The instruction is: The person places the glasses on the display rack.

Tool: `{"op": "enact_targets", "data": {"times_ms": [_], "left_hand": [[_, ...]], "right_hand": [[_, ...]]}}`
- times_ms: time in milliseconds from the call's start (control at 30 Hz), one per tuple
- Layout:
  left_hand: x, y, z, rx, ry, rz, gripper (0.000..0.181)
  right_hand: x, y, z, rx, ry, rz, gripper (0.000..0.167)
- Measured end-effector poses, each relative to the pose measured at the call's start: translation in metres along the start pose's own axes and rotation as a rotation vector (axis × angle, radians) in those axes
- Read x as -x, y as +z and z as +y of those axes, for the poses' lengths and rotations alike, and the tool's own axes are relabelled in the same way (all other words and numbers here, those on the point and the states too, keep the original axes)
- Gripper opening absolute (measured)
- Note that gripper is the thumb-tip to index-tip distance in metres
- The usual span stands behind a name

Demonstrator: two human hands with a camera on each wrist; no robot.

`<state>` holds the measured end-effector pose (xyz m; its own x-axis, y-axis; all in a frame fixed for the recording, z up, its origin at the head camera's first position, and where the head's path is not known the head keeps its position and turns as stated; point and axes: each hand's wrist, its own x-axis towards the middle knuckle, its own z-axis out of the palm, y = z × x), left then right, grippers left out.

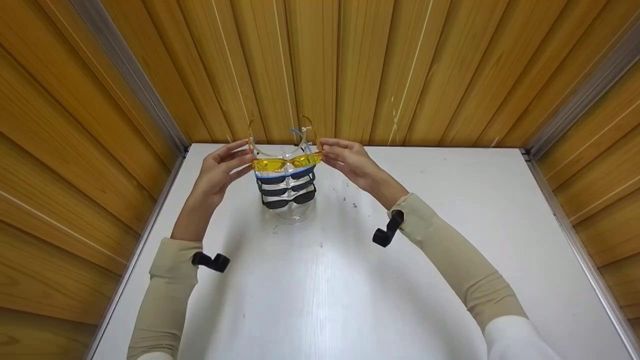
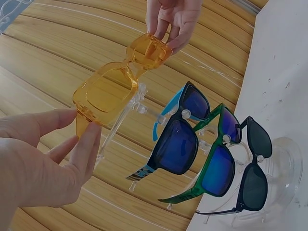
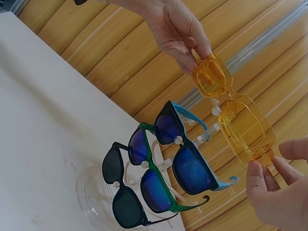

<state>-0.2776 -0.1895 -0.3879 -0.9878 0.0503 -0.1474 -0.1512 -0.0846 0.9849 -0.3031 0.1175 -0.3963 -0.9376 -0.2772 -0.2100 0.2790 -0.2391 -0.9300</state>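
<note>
Yellow-orange sunglasses (image 1: 287,162) are held between both hands at the top of a clear display stand (image 3: 91,192). My left hand (image 1: 220,167) pinches one temple near its hinge. The other temple is pinched by my right hand (image 1: 352,162). Below them on the stand sit blue-and-black sunglasses (image 2: 180,139), green-framed sunglasses (image 2: 219,166) and black sunglasses (image 2: 254,180), one under another. In the wrist views the yellow-orange frame is close to the stand's top peg; whether it touches cannot be told.
A white table (image 1: 320,280) carries the stand near its back edge. Wood-patterned panels (image 1: 320,70) rise behind and at both sides, with metal strips (image 1: 130,75) at the corners. Small dark marks (image 1: 350,202) dot the tabletop right of the stand.
</note>
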Motion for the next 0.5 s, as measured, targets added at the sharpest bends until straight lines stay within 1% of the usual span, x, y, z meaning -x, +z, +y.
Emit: {"op": "enact_targets", "data": {"times_ms": [100,233,500], "left_hand": [[-0.003,-0.001,-0.003,0.000,-0.003,0.016,0.048],[-0.007,0.001,-0.005,0.032,-0.021,0.034,0.045],[-0.016,0.004,-0.011,0.070,-0.037,0.047,0.045]], "right_hand": [[-0.002,0.001,0.002,-0.006,0.002,-0.002,0.042],[-0.005,0.001,0.005,0.010,-0.002,-0.013,0.044],[-0.008,0.000,0.008,0.046,0.001,-0.033,0.049]]}}
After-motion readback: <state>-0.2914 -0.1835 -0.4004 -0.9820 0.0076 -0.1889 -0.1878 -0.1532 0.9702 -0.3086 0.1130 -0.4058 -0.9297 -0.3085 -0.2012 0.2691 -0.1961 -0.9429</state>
